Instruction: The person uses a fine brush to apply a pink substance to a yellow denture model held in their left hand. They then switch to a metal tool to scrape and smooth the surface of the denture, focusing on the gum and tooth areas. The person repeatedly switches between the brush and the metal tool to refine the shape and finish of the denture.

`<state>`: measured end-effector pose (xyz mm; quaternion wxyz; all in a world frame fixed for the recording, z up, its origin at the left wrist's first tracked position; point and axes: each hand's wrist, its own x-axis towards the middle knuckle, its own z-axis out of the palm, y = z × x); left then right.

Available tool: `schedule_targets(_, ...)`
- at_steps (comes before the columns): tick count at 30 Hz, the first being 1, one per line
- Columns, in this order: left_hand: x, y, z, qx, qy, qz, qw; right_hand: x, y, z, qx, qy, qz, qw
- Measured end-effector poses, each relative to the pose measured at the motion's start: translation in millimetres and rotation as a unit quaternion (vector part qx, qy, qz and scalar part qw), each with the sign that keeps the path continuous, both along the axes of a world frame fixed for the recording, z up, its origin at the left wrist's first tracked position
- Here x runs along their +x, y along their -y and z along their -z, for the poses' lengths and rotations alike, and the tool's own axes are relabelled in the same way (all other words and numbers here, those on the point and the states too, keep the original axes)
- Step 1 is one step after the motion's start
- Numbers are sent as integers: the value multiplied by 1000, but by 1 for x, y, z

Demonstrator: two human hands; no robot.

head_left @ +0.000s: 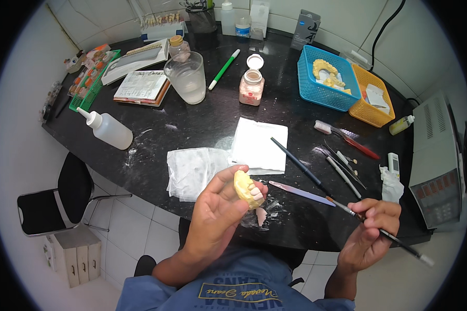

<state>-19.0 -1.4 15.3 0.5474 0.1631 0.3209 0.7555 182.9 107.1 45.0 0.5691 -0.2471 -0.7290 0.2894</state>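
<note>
My left hand (217, 212) holds up a yellow dental plaster model (242, 187) between thumb and fingers. A few pale teeth (256, 193) sit along its side. Off to the right, my right hand (374, 228) pinches a thin dark-handled brush (394, 239), its brown bristle tip pointing up and left toward the model. Below the model a small pink piece (261, 216) lies on the black counter among white smears. A purple spatula-like tool (302, 194) rests between my hands. Folded white tissues (258, 146) lie beyond the model, with a dark slim tool (298, 163) partly on them.
An open pink powder jar (251, 89), a glass of cloudy liquid (187, 78) and a squeeze bottle (109, 130) stand farther off. Blue (327, 98) and orange baskets (373, 116) are at the far right, near a red toothbrush (347, 139). A white machine (436, 160) borders the right.
</note>
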Motion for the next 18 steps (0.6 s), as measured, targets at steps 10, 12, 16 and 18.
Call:
schedule_targets(10,-2,-3,0,-1,0,-9,1000,-30,-41,-33,60,398,-48,914)
schedule_targets(12,-3,-3,1,6,10,-6,1000,-36,-46,-31,83,435,-74,893)
schedule_targets(16,-5,-3,4,17,36,-1,999,-51,-46,-28,110,468,-88,872)
schedule_targets(18,-6,-2,5,26,54,2,998,-56,-48,-26,130,471,-80,869)
